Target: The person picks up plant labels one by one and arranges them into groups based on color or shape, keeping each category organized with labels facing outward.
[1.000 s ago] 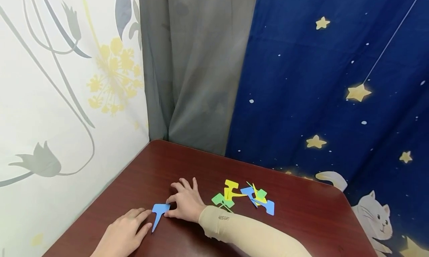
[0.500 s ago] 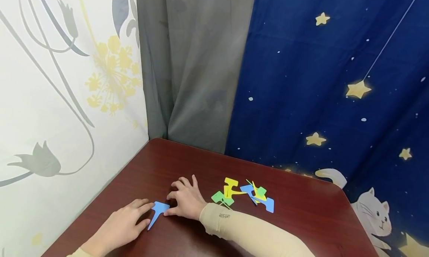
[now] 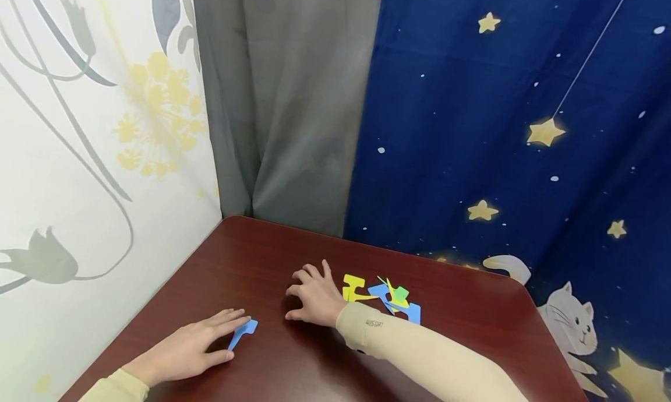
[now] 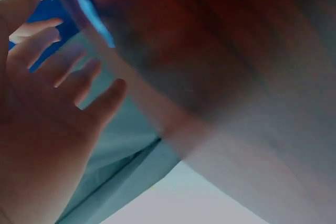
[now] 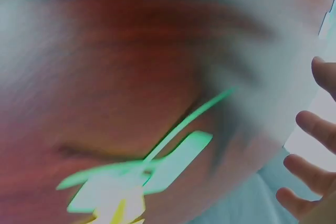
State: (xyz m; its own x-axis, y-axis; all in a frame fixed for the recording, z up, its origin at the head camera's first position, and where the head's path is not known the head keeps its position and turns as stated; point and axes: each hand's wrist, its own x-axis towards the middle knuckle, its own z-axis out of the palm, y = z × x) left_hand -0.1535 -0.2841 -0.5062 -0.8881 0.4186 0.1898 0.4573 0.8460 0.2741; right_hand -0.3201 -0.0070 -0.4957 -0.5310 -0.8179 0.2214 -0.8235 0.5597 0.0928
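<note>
A blue T-shaped plant label [image 3: 244, 331] lies on the left part of the table, partly covered by my left hand [image 3: 201, 342]. The fingers reach over its head, and the thumb tip is right at the stem's lower end. The left wrist view shows that hand [image 4: 52, 93] with spread fingers, the blue label [image 4: 94, 19] beyond them. My right hand [image 3: 313, 297] hovers low over the middle of the table, fingers spread and holding nothing. It is nearest to the yellow plant labels [image 3: 354, 282]. Green labels [image 5: 178, 166] show below the right wrist; in the head view the sleeve hides them.
Blue labels [image 3: 414, 313] and a small green label [image 3: 401, 293] lie overlapping with yellow ones right of the right hand. The dark red table [image 3: 251, 256] meets a white patterned curtain [image 3: 173, 215] on the left, with grey and blue curtains [image 3: 419, 157] behind.
My right hand has drawn back from the blue label and moved right, its sleeve now covering the green labels. My left hand has slid right over the blue label, which has turned slightly.
</note>
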